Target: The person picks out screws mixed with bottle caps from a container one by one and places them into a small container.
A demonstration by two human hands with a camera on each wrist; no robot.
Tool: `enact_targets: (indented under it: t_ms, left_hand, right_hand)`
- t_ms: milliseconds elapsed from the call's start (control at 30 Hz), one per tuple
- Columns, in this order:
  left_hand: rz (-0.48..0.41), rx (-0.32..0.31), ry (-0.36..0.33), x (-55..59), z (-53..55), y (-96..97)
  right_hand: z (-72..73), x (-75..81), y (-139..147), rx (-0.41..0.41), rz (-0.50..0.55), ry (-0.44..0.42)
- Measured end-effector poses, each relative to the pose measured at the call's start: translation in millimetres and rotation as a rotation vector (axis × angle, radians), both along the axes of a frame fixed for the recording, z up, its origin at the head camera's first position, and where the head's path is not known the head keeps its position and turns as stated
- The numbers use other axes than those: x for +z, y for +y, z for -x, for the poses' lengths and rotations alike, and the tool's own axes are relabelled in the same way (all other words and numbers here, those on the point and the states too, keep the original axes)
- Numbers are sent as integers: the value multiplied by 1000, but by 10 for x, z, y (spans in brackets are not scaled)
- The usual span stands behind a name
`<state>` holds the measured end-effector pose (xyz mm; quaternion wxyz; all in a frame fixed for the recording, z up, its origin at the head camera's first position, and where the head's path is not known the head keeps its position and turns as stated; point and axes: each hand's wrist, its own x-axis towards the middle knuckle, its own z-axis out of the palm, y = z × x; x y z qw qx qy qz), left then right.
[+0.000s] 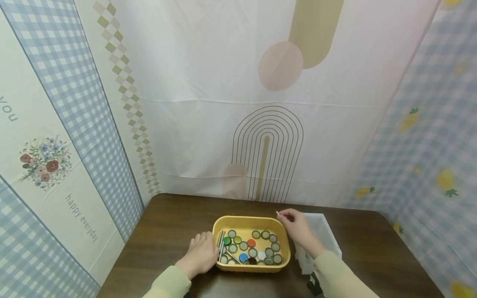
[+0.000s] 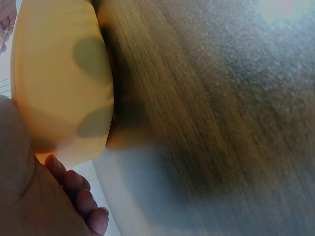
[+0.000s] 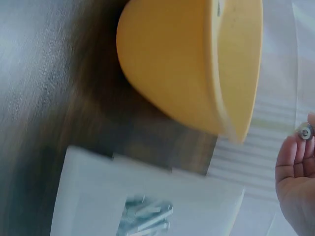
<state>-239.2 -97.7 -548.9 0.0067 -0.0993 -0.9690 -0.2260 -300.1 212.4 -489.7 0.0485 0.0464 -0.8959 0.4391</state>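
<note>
My right hand (image 1: 296,227) pinches a small metal piece (image 3: 305,131) with a round, hollow-centred end, held above the right rim of a yellow basket (image 1: 242,222); its tip pokes out from the fingertips in the head view. Against the basket's left side rests my left hand (image 1: 201,253), its fingers relaxed and pointing forward, the thumb side at the rim. Inside the basket lie many bottle caps, among them a red cap (image 1: 251,243), a blue cap (image 1: 243,257) and a green cap (image 1: 227,241). Several silver rods (image 1: 221,245) lean at its left end.
A translucent white box (image 1: 323,231) stands right of the basket, partly covered by my right forearm. Metal pieces (image 3: 147,216) show in it. A black object (image 1: 314,285) lies near that forearm. Patterned cloth (image 1: 193,136) hangs behind the brown table (image 1: 179,215).
</note>
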Motion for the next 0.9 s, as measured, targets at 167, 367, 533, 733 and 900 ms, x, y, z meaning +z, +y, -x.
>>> enact_targets:
  t_ms: [167,367,533,733,900]
  left_hand:
    - [-3,-6,-5,4,-7,-5]
    - [-11,-5,-16,13,-8,0]
    - [10,5,-8,11,-18,5]
    - [-8,3,13,14,-21,3]
    - [-4,-2,10,12,-21,3]
  right_hand:
    - [-7,25,240,-93,15,26]
    - [-63,12,464,-167,-47,7]
    - [-121,-38,556,-192,-64,-42]
    - [-154,-112,612,-211,-96,-65]
    - [-138,-197,658,-220,-116,-103]
